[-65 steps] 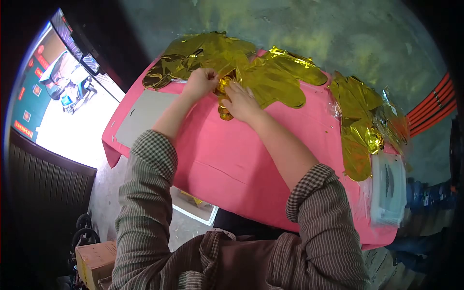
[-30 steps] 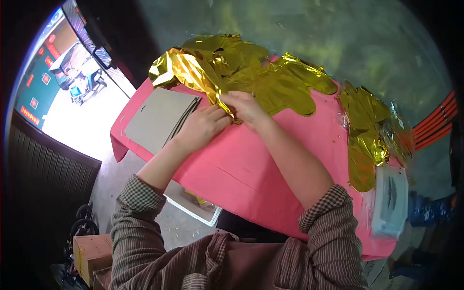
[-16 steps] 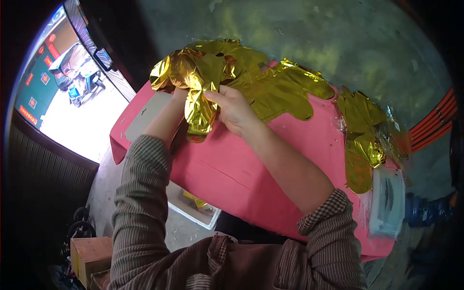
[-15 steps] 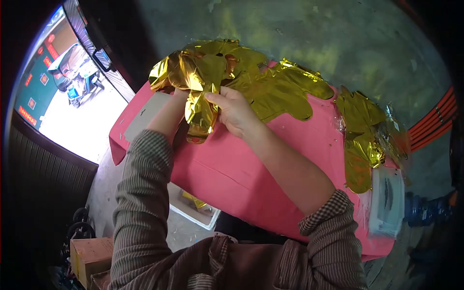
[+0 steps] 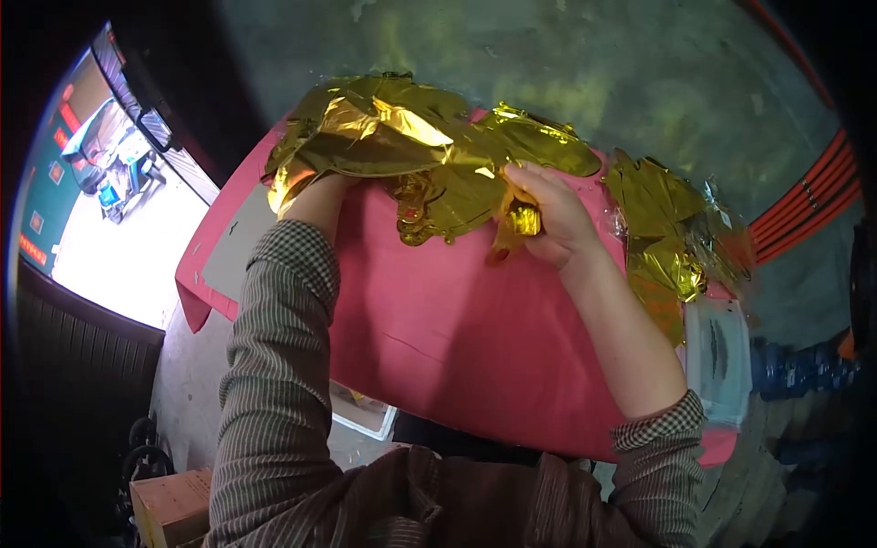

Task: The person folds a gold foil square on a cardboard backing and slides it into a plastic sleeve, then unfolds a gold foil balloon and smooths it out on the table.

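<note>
Foil (image 5: 393, 137) hangs over the bench's (image 5: 438, 310) far edge. It looks light, crinkly and tearable, best gripped bunched. Right hand (image 5: 553, 219) clutches its gathered neck; left hand (image 5: 315, 190) sits under it, grip unclear.

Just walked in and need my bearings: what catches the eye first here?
A big crumpled gold foil sheet spreads over the far side of the pink table. The right hand grips a bunched end of it, and a second gold foil heap sits at the table's right end.
</note>
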